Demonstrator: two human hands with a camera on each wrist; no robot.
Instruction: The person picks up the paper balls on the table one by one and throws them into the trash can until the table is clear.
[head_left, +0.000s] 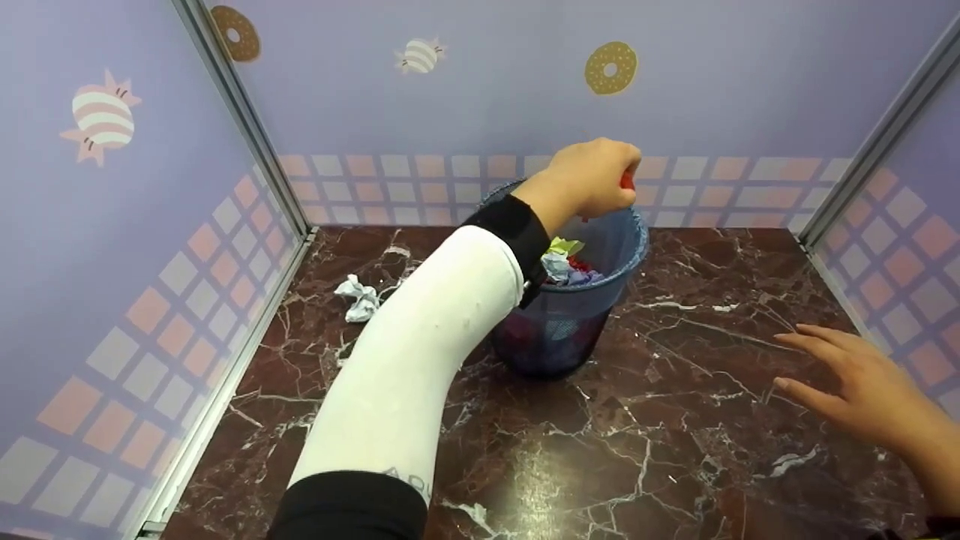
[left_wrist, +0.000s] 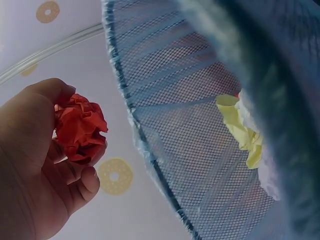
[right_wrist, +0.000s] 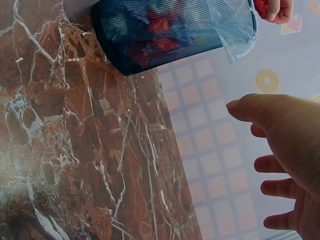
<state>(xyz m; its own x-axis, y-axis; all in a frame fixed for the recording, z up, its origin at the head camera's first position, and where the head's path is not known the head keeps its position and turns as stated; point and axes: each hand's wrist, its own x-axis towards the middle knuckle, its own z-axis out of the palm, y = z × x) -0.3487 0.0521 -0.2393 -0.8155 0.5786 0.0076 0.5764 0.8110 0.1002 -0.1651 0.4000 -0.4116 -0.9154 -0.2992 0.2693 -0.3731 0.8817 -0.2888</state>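
White sleeve (head_left: pixel 420 352): nearest the head camera, running toward 1 o'clock to the left hand (head_left: pixel 589 180). Left hand: fingers curled round a red paper ball (left_wrist: pixel 79 129), held over the far rim of the bin (head_left: pixel 559 330). Bin: blue mesh with a clear liner, upright mid-desk, holding crumpled yellow, pale and red paper. Right hand (head_left: pixel 862 382): at 4 o'clock of the bin, well apart, fingers spread and straight, holding nothing, above the desk (head_left: pixel 675 450). White paper ball (head_left: pixel 360 298): on the desk at 9 o'clock of the bin.
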